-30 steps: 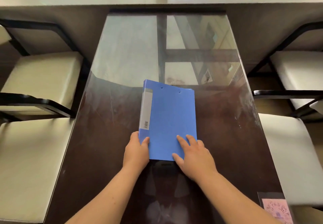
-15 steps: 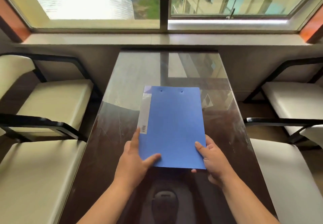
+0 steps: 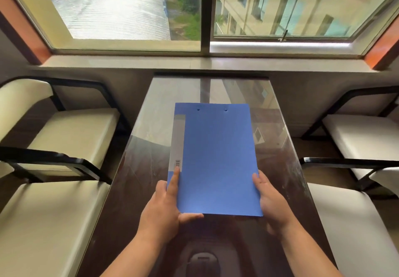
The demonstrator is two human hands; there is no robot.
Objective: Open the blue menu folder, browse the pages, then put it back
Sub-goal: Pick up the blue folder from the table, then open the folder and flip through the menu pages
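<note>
The blue menu folder (image 3: 216, 158) is closed and held up off the dark glass-topped table (image 3: 138, 190), its cover facing me, spine with a grey label on the left. My left hand (image 3: 166, 207) grips the lower left corner, index finger stretched up along the spine, thumb under the bottom edge. My right hand (image 3: 269, 199) holds the lower right edge, thumb on the cover side, fingers behind it.
Cream-cushioned chairs with black frames stand on both sides: two on the left (image 3: 71, 138) and two on the right (image 3: 362, 138). A window sill (image 3: 205, 60) and large window lie beyond the table's far end.
The folder has been lifted off the table and tilted up toward me. My hands have shifted from lying on its cover to gripping its lower corners. The view has tilted up to the window.
</note>
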